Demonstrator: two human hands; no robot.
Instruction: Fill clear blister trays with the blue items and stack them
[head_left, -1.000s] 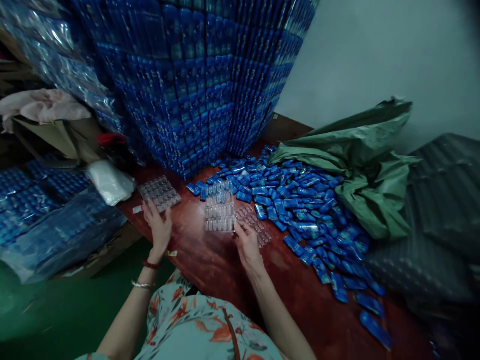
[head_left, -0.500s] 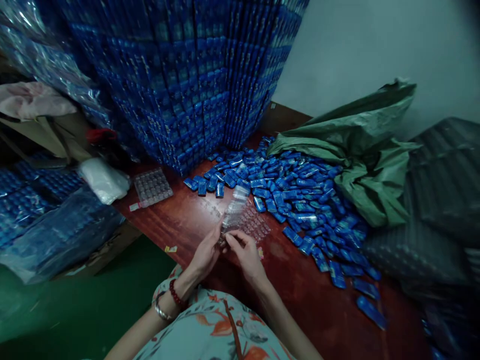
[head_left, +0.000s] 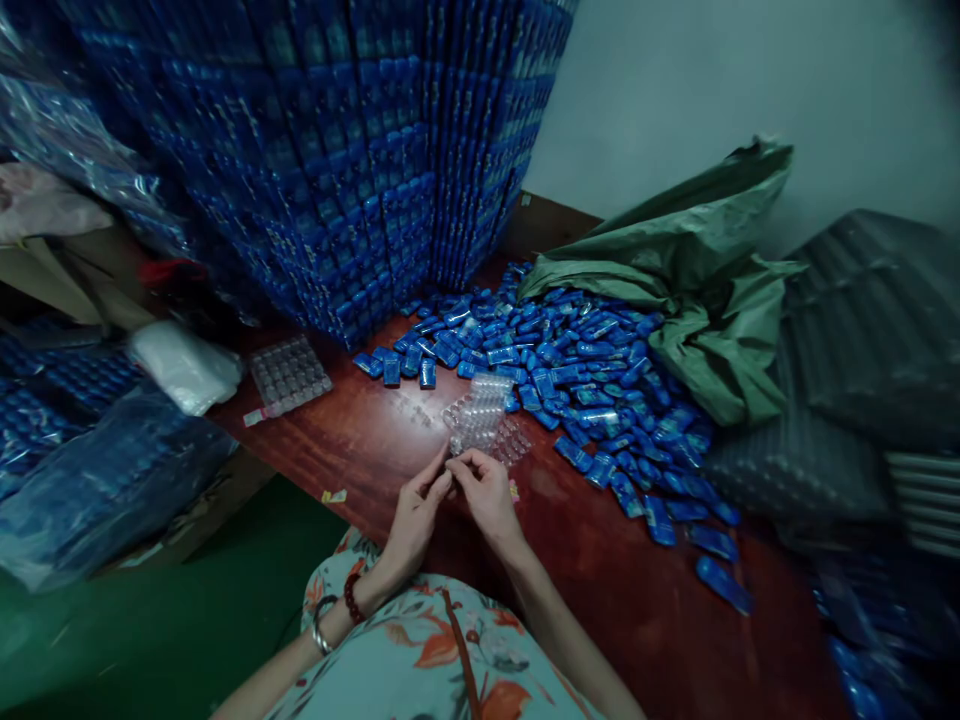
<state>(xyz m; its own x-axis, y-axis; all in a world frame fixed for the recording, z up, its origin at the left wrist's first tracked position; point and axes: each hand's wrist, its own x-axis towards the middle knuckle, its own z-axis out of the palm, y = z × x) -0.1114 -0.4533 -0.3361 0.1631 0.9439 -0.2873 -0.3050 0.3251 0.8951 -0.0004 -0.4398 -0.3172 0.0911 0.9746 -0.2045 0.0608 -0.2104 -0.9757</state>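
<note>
My left hand (head_left: 417, 510) and my right hand (head_left: 486, 497) meet at the near corner of a clear plastic blister tray (head_left: 480, 405). Both are closed, thumbs and fingers pinched together where the tray's corner seems to be; the fingers partly hide what lies between them. The tray has rows of small moulded cups and looks slightly tilted. Beneath it, to the right, part of another clear tray (head_left: 514, 440) shows on the red-brown table (head_left: 360, 430). Just beyond spreads a heap of small blue packets (head_left: 570, 360).
Tall stacks of blue packs (head_left: 330, 180) rise behind the table. A green sack (head_left: 720, 330) lies over the heap's right side, near dark ribbed bundles (head_left: 862, 370). Toward the left edge are another clear tray (head_left: 289, 375), a white plastic bag (head_left: 184, 365) and a yellow scrap (head_left: 334, 496).
The clear tray, seen steeply tilted and nearly edge-on before, now lies flatter with its cups showing. Both hands have stayed together at its near end. The whole view has shifted slightly.
</note>
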